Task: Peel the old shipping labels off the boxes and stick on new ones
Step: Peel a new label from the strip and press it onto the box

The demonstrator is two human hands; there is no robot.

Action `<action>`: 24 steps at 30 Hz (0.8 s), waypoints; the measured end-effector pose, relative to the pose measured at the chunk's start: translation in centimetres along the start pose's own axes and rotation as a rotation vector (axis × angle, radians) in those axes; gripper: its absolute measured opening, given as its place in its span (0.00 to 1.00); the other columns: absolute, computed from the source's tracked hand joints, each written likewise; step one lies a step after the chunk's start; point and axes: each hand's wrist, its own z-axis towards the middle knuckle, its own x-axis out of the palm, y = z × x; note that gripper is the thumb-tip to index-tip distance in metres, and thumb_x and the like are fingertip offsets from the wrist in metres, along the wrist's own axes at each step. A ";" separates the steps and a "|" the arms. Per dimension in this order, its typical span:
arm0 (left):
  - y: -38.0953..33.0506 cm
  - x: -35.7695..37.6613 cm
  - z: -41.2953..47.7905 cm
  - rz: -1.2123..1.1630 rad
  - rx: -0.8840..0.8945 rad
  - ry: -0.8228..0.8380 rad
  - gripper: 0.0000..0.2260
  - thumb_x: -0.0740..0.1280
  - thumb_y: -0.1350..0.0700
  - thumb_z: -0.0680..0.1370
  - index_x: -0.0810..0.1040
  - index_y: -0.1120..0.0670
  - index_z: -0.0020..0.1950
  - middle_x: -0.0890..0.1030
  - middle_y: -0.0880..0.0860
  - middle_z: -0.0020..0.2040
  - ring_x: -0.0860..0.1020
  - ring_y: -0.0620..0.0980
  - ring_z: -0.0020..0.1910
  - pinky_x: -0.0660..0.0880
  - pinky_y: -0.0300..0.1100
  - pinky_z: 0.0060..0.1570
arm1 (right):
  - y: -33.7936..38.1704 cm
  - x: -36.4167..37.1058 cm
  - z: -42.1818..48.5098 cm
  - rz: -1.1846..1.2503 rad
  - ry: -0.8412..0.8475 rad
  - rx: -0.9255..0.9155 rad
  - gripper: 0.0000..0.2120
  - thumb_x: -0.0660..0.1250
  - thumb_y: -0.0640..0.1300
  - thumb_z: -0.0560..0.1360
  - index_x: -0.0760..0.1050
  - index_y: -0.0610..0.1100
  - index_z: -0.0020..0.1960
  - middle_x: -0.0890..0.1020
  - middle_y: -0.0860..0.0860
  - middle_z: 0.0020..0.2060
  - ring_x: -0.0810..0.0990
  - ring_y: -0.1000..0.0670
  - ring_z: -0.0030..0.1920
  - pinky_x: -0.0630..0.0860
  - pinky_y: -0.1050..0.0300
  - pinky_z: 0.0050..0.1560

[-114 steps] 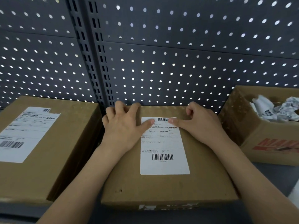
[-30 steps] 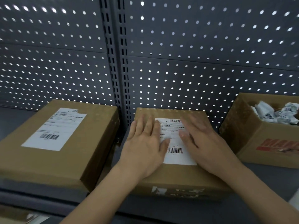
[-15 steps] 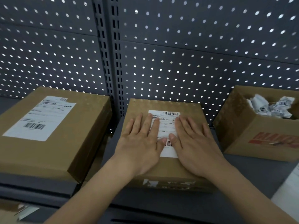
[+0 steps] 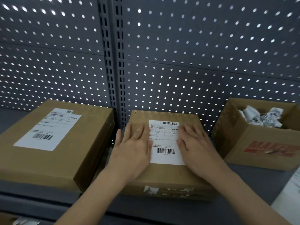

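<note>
A closed brown box [image 4: 164, 177] sits in the middle of the grey shelf, with a white shipping label [image 4: 165, 143] flat on its top. My left hand [image 4: 134, 146] lies flat on the box top, its fingers at the label's left edge. My right hand [image 4: 194, 146] lies flat at the label's right edge and covers a little of it. Neither hand holds anything. To the left stands a larger closed box [image 4: 53, 159] bearing its own white label [image 4: 48, 129].
An open carton [image 4: 253, 143] at the right holds crumpled peeled labels [image 4: 263, 117]. A perforated grey back panel [image 4: 194, 62] with a slotted upright [image 4: 115, 62] rises behind the boxes. Something white [image 4: 290, 197] shows at the right edge. The shelf front edge [image 4: 146, 208] runs below.
Both hands have slid outward from the middle of the label to its left and right edges, uncovering the barcode. The view has shifted slightly.
</note>
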 end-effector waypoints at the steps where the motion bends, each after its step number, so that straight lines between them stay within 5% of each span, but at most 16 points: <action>1: 0.0 -0.1 0.3 -0.019 0.001 -0.035 0.26 0.44 0.45 0.84 0.44 0.48 0.81 0.48 0.46 0.81 0.40 0.55 0.79 0.41 0.56 0.77 | 0.1 -0.4 0.4 0.015 -0.005 -0.039 0.26 0.45 0.53 0.84 0.51 0.47 0.80 0.55 0.52 0.79 0.46 0.49 0.79 0.47 0.46 0.78; 7: -0.9 -0.1 4.0 0.054 0.125 0.054 0.26 0.43 0.45 0.85 0.45 0.51 0.81 0.45 0.49 0.81 0.40 0.54 0.79 0.40 0.55 0.77 | 0.3 -0.8 3.1 -0.145 0.132 -0.201 0.26 0.43 0.55 0.84 0.46 0.49 0.81 0.48 0.51 0.80 0.43 0.50 0.80 0.42 0.47 0.78; 12: -0.4 0.8 4.6 0.136 0.084 0.140 0.27 0.39 0.42 0.83 0.35 0.49 0.79 0.34 0.45 0.79 0.32 0.49 0.77 0.35 0.52 0.76 | -0.2 0.3 2.8 -0.128 0.133 -0.046 0.30 0.38 0.60 0.83 0.39 0.49 0.81 0.41 0.55 0.80 0.38 0.52 0.79 0.38 0.44 0.78; 24: 0.4 0.8 3.6 0.009 0.010 0.018 0.28 0.41 0.40 0.83 0.38 0.46 0.80 0.38 0.45 0.80 0.34 0.49 0.78 0.40 0.52 0.77 | -1.8 0.5 0.9 0.078 0.027 0.170 0.28 0.43 0.58 0.83 0.44 0.52 0.81 0.44 0.50 0.80 0.41 0.46 0.80 0.48 0.41 0.78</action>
